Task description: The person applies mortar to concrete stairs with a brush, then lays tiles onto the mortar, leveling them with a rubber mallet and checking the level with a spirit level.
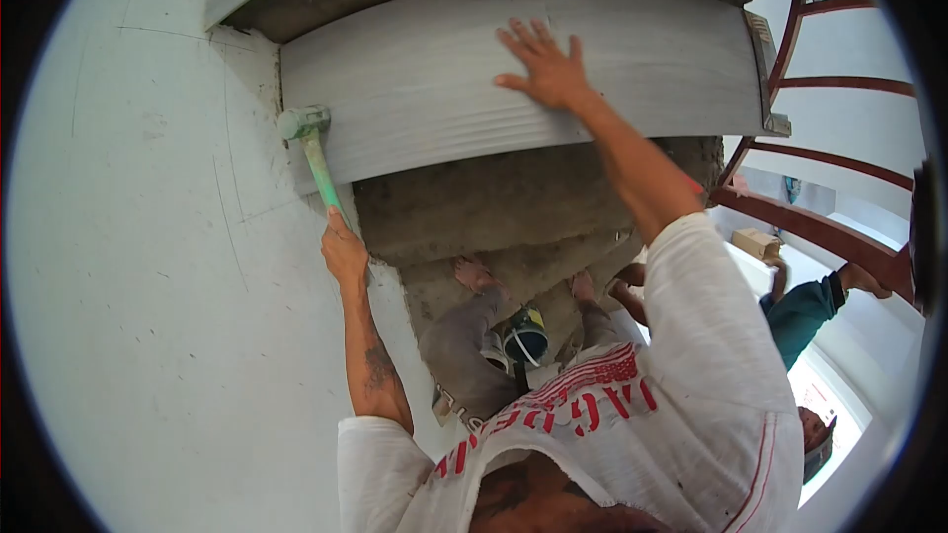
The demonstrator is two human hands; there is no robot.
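A grey ribbed riser tile [434, 79] stands against the face of a concrete stair step. My right hand [545, 67] lies flat on it, fingers spread, pressing near its middle. In my left hand [344, 251] I grip the green handle of a rubber mallet [308, 141]; its head touches the tile's left end, close to the white wall [128, 266]. My bare feet [474, 273] stand on the rough concrete step [494, 202] below the tile.
A red-brown metal railing [820, 153] curves along the right side of the stairs. Another person in a teal sleeve [802, 308] is below on the right. A small blue bucket [526, 338] sits on the step between my legs.
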